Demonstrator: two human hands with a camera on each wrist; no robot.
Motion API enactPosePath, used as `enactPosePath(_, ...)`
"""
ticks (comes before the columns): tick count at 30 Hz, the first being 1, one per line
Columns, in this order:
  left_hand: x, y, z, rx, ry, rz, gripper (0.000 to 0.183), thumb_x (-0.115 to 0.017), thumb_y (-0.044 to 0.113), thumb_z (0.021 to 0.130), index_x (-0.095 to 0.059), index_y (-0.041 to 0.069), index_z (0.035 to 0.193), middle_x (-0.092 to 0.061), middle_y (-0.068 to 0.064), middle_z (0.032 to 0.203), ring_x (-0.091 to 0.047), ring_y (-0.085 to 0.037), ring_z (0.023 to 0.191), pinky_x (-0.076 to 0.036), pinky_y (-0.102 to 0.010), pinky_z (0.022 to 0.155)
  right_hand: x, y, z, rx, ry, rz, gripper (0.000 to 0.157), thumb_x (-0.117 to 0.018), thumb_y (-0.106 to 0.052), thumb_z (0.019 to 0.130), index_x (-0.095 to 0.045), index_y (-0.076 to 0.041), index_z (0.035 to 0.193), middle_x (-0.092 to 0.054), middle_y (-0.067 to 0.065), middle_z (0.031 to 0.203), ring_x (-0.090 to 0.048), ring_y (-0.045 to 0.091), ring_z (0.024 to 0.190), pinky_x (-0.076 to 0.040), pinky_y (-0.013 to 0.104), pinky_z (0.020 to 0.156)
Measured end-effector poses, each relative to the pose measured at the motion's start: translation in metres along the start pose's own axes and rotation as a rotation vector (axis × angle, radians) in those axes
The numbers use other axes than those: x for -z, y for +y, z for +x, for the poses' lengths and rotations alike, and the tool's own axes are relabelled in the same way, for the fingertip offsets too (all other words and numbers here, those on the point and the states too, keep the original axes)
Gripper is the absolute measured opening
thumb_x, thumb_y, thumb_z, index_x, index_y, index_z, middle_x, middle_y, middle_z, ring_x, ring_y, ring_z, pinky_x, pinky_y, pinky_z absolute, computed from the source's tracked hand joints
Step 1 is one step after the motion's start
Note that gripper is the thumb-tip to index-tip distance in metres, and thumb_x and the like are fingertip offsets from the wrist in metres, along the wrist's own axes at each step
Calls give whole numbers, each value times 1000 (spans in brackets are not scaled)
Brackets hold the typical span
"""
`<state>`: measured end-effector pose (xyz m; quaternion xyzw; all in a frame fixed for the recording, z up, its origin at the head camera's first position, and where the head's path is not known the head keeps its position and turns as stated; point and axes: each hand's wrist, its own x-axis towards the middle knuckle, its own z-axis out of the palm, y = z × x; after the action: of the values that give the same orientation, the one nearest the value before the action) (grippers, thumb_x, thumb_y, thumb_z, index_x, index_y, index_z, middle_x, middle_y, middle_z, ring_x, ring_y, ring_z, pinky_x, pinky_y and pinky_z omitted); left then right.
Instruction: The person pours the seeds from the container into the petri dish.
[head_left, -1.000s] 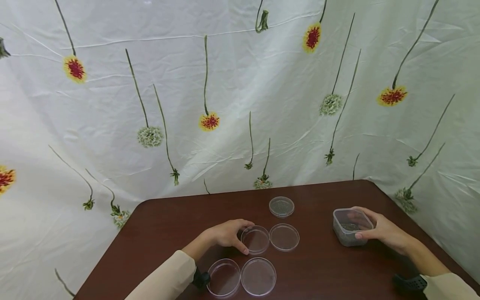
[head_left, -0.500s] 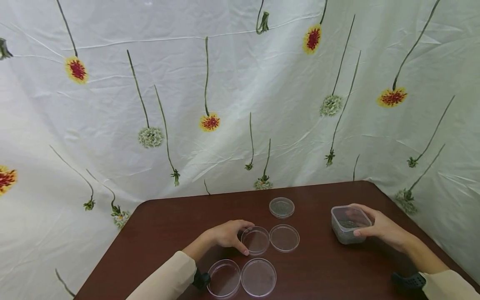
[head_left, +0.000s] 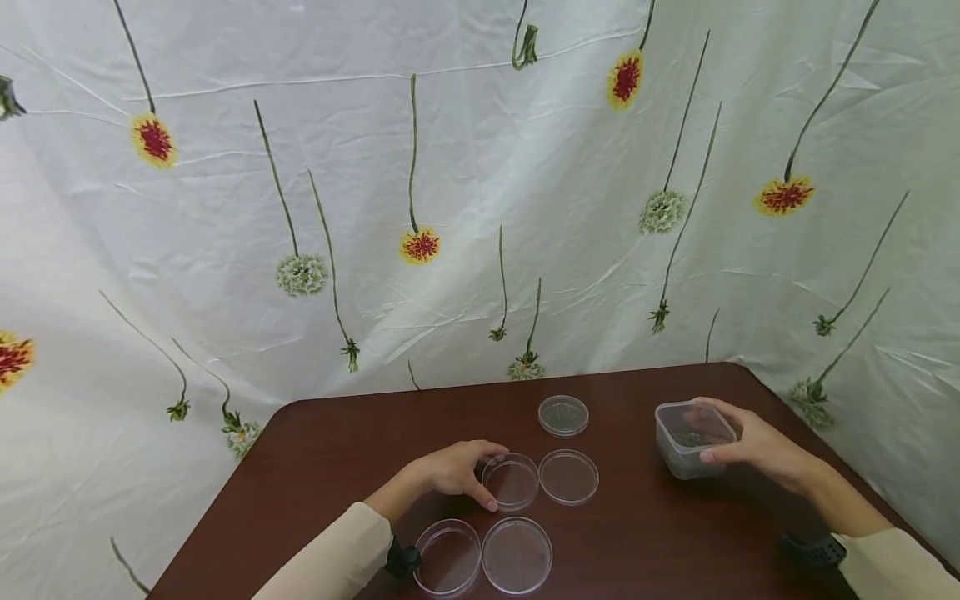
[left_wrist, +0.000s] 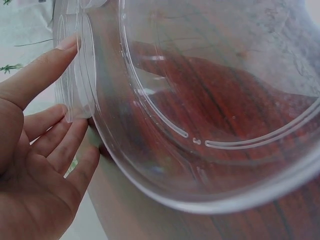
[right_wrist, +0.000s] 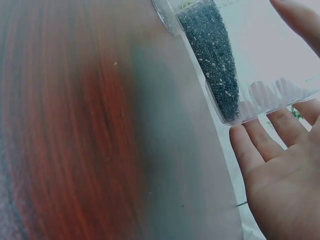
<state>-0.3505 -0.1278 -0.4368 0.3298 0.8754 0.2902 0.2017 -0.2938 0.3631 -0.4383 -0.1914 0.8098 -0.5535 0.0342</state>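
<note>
My left hand (head_left: 453, 468) grips the left side of a clear petri dish (head_left: 512, 483) on the table, its thumb at the near side and fingers at the far side. A second shallow round dish (head_left: 569, 477) lies right beside it. Over the right part of the table, my right hand (head_left: 768, 454) holds a square clear plastic tub (head_left: 686, 458) by its right side, raised and slightly tilted. Small dark grey seeds (right_wrist: 212, 57) fill the tub's lower part in the right wrist view. The held dish (left_wrist: 82, 95) shows between thumb and fingers in the left wrist view.
Near the left forearm lie two larger clear round dishes, a left one (head_left: 448, 587) and a right one (head_left: 517, 556). Another round dish (head_left: 563, 415) with grainy contents stands farther back. The dark red-brown table (head_left: 360, 442) ends at a flowered white curtain (head_left: 465, 167).
My right hand has lifted the tub and moved it a little left and away from me, tilting it slightly. The left hand and the dishes have stayed in place.
</note>
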Motion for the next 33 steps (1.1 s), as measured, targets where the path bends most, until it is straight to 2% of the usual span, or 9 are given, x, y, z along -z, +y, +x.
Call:
enactPosePath(7,1,1,0,0,2,-9,81,-93,16,79,-53,3,148,-59,-9,141,-54,-30,132,-40,-50,111,-1,-8,5,30,10,-19,69,-74,-4,92,-40,6,151,-51,31,143,-58,5,120,-54,31,84)
enactPosePath(11,1,1,0,-1,5,-9,80,-93,16,78,-53,3,147,-59,-9,140,-54,-30,131,-40,-50,111,-3,-13,9,30,2,-6,72,-76,-4,91,-39,5,152,-50,32,145,-58,7,121,-54,30,86)
enactPosePath(15,1,1,-1,0,6,-15,80,-93,16,78,-53,2,146,-58,-9,140,-54,-30,131,-40,-49,110,-7,-18,13,58,-13,3,72,-77,-2,90,-39,8,151,-51,34,143,-60,13,118,-55,31,83)
enactPosePath(19,1,1,-1,0,3,-35,80,-93,15,78,-53,2,147,-58,-10,140,-54,-30,131,-40,-49,111,-9,-20,16,90,-14,2,70,-77,0,89,-41,8,149,-52,34,141,-60,13,119,-55,31,83)
enactPosePath(33,1,3,-1,3,0,-39,79,-93,14,79,-54,1,146,-58,-11,140,-54,-31,131,-40,-50,111,-16,-29,26,70,-4,-10,71,-78,-4,89,-42,5,150,-52,30,142,-59,16,121,-54,31,83)
